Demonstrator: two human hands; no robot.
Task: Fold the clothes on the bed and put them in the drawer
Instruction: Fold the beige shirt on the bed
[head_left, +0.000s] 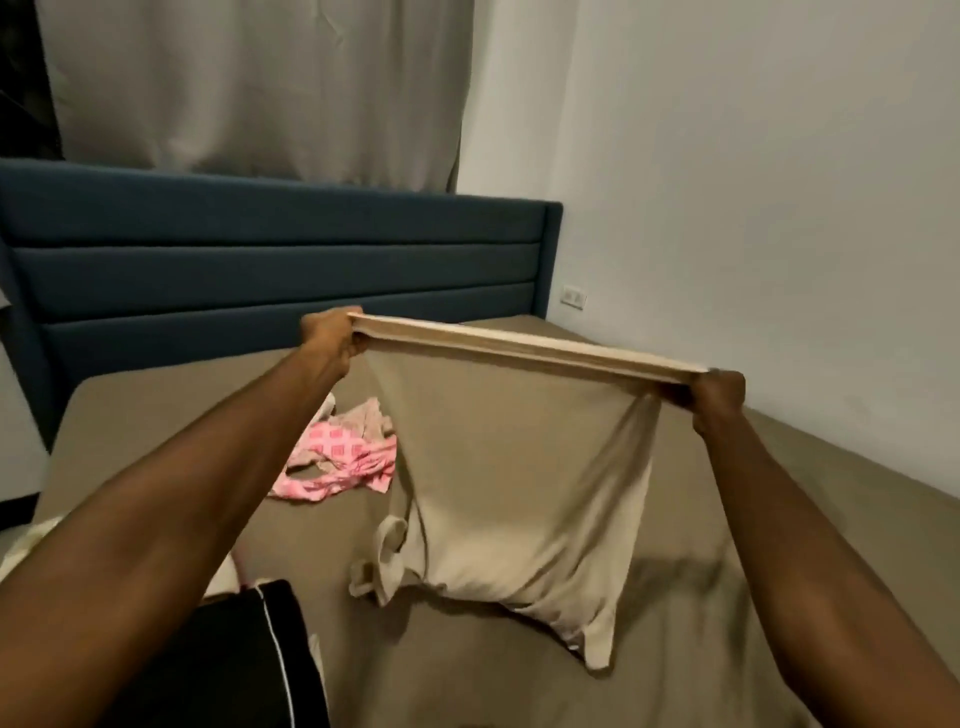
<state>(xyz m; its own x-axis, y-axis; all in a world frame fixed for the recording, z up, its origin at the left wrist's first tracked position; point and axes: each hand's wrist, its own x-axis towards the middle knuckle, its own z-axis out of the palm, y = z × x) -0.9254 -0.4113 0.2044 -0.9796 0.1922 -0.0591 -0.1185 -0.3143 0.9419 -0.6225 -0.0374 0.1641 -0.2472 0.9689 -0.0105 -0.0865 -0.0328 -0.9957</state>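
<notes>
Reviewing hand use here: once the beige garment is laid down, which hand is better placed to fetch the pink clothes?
Probably left. The left hand grips the beige garment nearer the pink clothes; the right hand is beyond the garment.

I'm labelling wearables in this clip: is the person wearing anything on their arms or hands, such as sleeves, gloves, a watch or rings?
Nothing shows. Both forearms are bare from the frame's lower edge to the wrists, with no sleeves or cuffs in view. The left hand and right hand have no gloves, and no watch or bracelet sits at either wrist. The picture is too soft to rule out rings.
</notes>
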